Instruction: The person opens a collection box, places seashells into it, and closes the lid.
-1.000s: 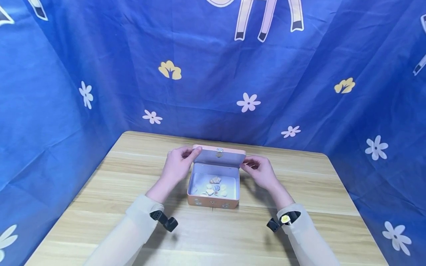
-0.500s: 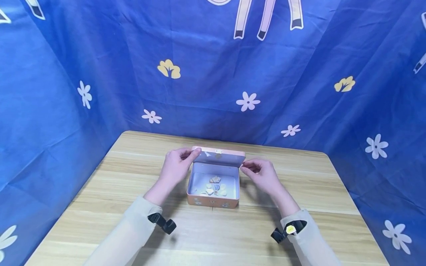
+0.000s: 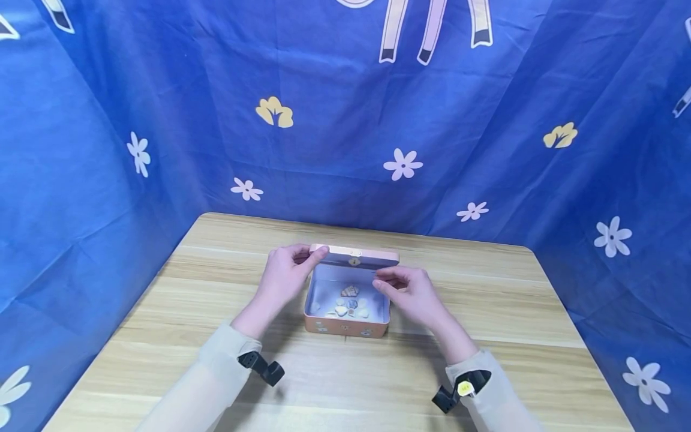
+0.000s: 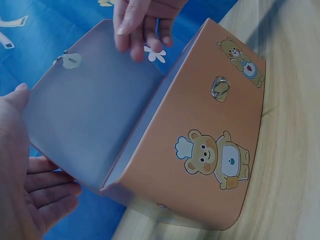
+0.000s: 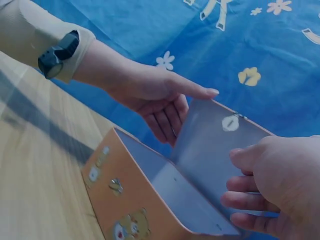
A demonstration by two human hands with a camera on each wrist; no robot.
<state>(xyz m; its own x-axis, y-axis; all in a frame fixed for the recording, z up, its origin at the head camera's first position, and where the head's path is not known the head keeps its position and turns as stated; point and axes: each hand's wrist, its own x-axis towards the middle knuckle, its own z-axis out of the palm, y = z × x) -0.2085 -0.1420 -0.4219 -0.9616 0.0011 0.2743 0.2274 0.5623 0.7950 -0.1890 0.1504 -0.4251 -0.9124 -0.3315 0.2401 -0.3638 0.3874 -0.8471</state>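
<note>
An orange tin box (image 3: 344,327) with teddy bear pictures and a small metal clasp (image 4: 220,89) stands on the table, its hinged lid (image 3: 372,258) tilted up at the back. My left hand (image 3: 286,271) holds the lid's left edge, thumb on the rim and fingers behind it. Over the box's right side hovers my right hand (image 3: 408,293), fingers loosely bent and nothing seen between them. Inside the box lie a larger striped seashell (image 3: 349,291) and several small pale shells (image 3: 341,311). Neither wrist view shows the shells.
The wooden table (image 3: 227,252) extends around the box. Blue cloth (image 3: 335,120) printed with flowers hangs behind and at both sides. Each wrist wears a black strap camera, such as the left wrist camera (image 3: 272,372).
The lid has tipped forward and down, with my left hand still on its edge. My right hand has left the lid's right side and moved left over the box.
</note>
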